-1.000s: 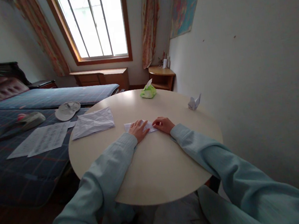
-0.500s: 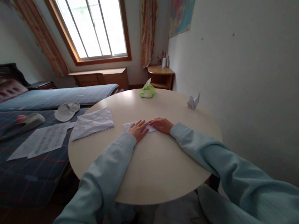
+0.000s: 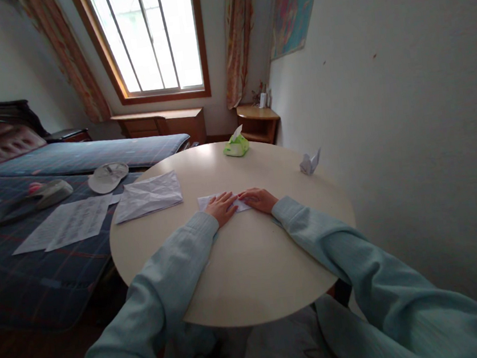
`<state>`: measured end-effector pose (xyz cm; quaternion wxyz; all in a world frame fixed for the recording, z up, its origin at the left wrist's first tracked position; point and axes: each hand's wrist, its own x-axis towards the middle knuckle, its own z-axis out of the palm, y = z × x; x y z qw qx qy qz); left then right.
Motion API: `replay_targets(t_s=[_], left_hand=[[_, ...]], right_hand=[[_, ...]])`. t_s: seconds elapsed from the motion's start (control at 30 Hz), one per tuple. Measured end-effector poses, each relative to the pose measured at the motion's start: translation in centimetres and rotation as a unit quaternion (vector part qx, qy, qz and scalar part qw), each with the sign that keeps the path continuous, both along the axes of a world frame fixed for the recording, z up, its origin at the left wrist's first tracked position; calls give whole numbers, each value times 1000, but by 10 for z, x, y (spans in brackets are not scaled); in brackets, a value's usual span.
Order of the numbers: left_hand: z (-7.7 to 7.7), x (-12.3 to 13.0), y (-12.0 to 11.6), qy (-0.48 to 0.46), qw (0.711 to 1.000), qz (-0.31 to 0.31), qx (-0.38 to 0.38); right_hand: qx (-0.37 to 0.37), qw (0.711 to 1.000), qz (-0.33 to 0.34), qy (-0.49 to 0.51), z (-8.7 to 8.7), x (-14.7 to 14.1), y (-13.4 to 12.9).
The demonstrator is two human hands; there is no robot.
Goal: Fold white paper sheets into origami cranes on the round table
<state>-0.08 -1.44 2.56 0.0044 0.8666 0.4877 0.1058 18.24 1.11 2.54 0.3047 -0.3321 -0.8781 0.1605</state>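
On the round cream table lies a small folded white paper, partly hidden under both hands. My left hand rests flat on its left and middle part, with the fingers spread. My right hand is at the paper's right side, its fingers close together and the fingertips pressed on the paper near my left fingers. Whether the right fingers pinch an edge is too small to tell.
Creased white sheets lie at the table's left edge. A green tissue pack stands at the back, a folded paper figure at the right. Printed sheets and a white cap are on the bed.
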Motion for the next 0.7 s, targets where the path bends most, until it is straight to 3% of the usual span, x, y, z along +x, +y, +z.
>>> replay_targets(t_s=[0.7], left_hand=[[1, 0, -1, -5, 1000, -1, -2]], right_hand=[[2, 1000, 6, 4, -1, 0, 1]])
